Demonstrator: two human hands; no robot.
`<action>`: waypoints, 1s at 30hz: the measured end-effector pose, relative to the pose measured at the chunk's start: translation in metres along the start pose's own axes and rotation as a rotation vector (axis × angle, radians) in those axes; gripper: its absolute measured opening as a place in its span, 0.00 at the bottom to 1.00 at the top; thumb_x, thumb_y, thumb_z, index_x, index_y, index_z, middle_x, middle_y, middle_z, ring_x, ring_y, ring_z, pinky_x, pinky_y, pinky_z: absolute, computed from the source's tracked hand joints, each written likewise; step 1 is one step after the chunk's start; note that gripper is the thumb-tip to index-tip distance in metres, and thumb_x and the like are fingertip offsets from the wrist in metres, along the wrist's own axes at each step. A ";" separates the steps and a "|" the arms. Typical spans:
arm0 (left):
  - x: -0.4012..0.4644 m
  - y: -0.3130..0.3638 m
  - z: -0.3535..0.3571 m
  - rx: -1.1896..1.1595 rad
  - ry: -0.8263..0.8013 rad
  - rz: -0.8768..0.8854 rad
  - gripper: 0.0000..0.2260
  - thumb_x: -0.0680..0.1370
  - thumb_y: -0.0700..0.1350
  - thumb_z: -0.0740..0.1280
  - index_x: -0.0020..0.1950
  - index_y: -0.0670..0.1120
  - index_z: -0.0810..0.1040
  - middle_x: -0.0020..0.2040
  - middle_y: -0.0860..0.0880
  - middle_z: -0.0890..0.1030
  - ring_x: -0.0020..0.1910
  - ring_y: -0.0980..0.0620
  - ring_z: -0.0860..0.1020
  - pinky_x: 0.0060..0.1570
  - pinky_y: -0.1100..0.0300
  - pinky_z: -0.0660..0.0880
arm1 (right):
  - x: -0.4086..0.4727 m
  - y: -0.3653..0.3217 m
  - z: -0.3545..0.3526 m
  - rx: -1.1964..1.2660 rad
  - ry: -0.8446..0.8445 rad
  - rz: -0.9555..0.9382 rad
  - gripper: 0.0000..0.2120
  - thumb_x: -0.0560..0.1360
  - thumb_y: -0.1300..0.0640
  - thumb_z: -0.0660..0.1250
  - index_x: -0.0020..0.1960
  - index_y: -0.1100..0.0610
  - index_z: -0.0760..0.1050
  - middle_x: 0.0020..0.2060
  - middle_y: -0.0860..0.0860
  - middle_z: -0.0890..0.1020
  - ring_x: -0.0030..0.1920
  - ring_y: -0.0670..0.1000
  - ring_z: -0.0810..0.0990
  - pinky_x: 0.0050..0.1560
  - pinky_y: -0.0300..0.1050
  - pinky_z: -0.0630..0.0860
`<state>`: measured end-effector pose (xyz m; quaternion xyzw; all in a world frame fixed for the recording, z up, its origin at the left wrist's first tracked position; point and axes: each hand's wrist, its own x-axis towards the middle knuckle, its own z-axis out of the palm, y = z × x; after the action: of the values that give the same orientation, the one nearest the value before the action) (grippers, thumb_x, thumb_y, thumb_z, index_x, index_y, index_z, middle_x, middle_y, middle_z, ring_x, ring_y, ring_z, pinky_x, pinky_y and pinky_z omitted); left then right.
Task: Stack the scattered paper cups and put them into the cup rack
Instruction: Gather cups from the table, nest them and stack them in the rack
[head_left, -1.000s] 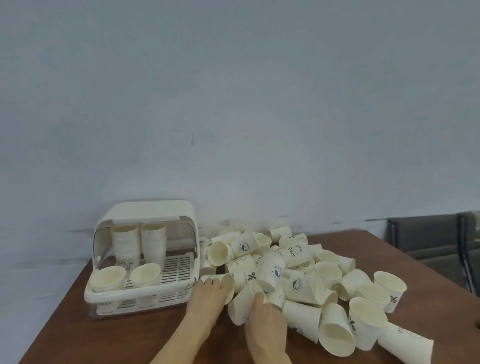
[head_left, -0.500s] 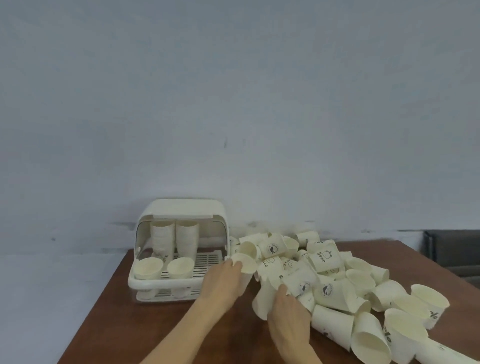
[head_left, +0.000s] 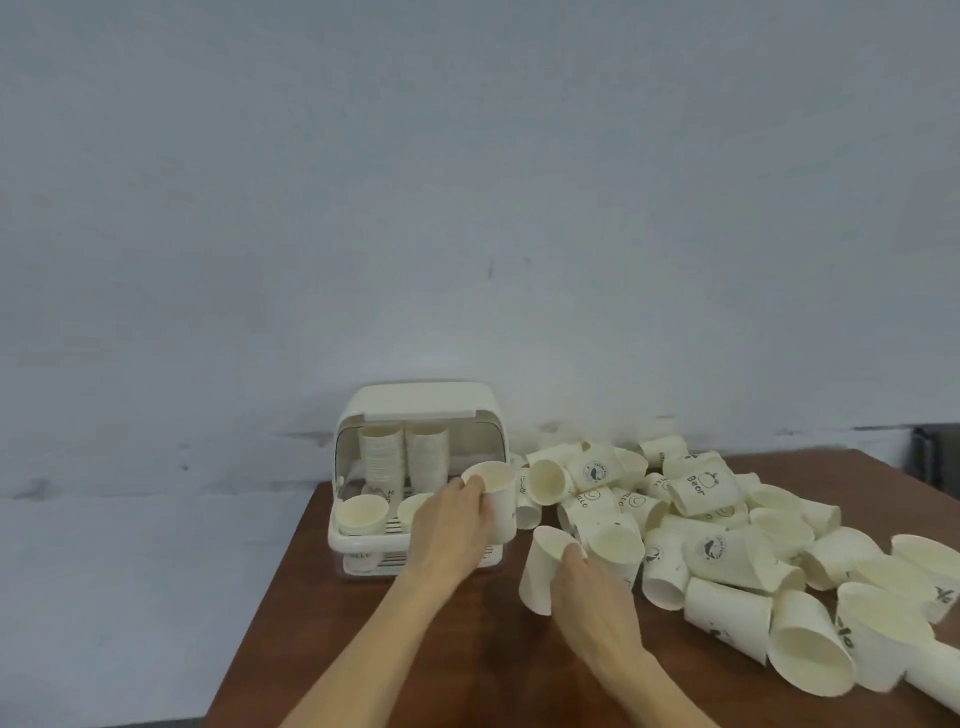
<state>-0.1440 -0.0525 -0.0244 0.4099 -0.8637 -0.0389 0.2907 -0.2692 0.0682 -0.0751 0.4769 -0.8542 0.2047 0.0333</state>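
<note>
My left hand (head_left: 451, 525) grips an upright white paper cup (head_left: 500, 493), lifted in front of the cup rack's right side. My right hand (head_left: 589, 597) holds a second paper cup (head_left: 540, 574), tilted with its mouth up, just above the table. The white cup rack (head_left: 415, 405) stands at the table's back left with its lid raised; two tall cup stacks (head_left: 405, 457) stand inside at the back and two short ones (head_left: 362, 513) at the front. A pile of scattered paper cups (head_left: 717, 540) spreads right of the rack across the table.
The brown wooden table (head_left: 363, 649) has its left edge near the rack and bare wood in front of it. A pale wall runs behind. A dark chair (head_left: 935, 457) shows at the far right edge.
My left hand has lifted its cup up and toward the rack. My right hand has raised its cup out of the pile. The camera view has swung left, so everything sits further right.
</note>
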 end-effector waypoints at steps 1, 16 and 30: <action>0.001 -0.004 -0.003 -0.007 0.021 -0.008 0.11 0.81 0.49 0.55 0.54 0.47 0.74 0.49 0.49 0.77 0.47 0.45 0.77 0.43 0.51 0.73 | -0.001 -0.002 -0.001 0.002 -0.003 -0.010 0.12 0.78 0.61 0.52 0.59 0.58 0.67 0.49 0.53 0.80 0.48 0.56 0.79 0.38 0.47 0.68; 0.025 -0.090 -0.048 0.084 0.235 -0.129 0.10 0.81 0.46 0.56 0.54 0.44 0.75 0.49 0.47 0.77 0.44 0.46 0.76 0.35 0.56 0.69 | 0.016 -0.027 -0.008 -0.007 0.150 -0.164 0.04 0.79 0.59 0.54 0.45 0.52 0.62 0.37 0.49 0.76 0.37 0.53 0.74 0.34 0.48 0.70; -0.007 -0.137 -0.012 0.224 0.041 -0.261 0.13 0.79 0.39 0.61 0.64 0.44 0.71 0.59 0.45 0.75 0.55 0.46 0.73 0.52 0.56 0.72 | 0.030 -0.058 0.004 -0.094 0.276 -0.182 0.08 0.67 0.65 0.70 0.39 0.57 0.72 0.26 0.52 0.74 0.26 0.58 0.73 0.26 0.44 0.60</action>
<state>-0.0403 -0.1353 -0.0594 0.5492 -0.7958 0.0285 0.2534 -0.2364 0.0160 -0.0530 0.5175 -0.8034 0.2241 0.1912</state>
